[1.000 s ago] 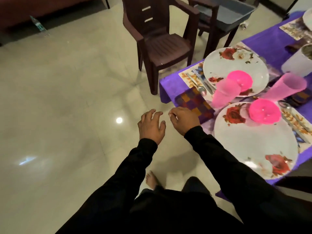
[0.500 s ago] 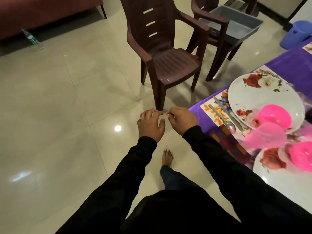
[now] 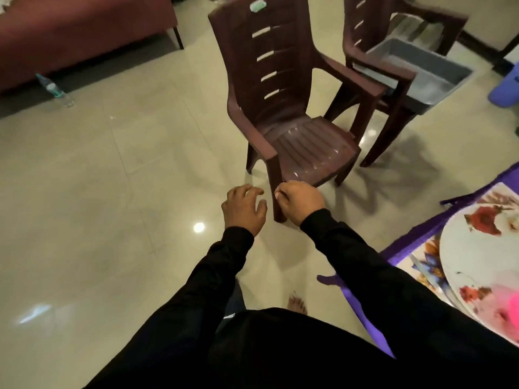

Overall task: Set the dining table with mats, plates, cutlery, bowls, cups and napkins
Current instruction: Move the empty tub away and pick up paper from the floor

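Observation:
My left hand [image 3: 243, 207] hovers over the floor with its fingers spread and loosely bent, holding nothing. Just to its right, my right hand [image 3: 300, 200] is curled into a loose fist with nothing visible in it. Both are well left of the dining table, whose purple cloth [image 3: 404, 242] shows at the right edge. On it lies a floral mat [image 3: 421, 259] with a white rose-patterned plate [image 3: 477, 248] on top. Cutlery [image 3: 424, 272] lies on the mat left of the plate. Something pink [image 3: 512, 307] sits on the plate at the frame edge, blurred.
A brown plastic chair [image 3: 303, 136] stands right ahead of my hands. Behind it a second chair [image 3: 393, 77] carries a grey tub [image 3: 421, 71]. A water bottle [image 3: 54, 89] lies by a maroon sofa [image 3: 84, 26] at far left. A purple bucket [image 3: 505, 91] stands far right.
My view has swung left and away from the table, so the pink cups, bowls and checked napkin have slid out of sight. The chair is now closer. Both hands keep their pose.

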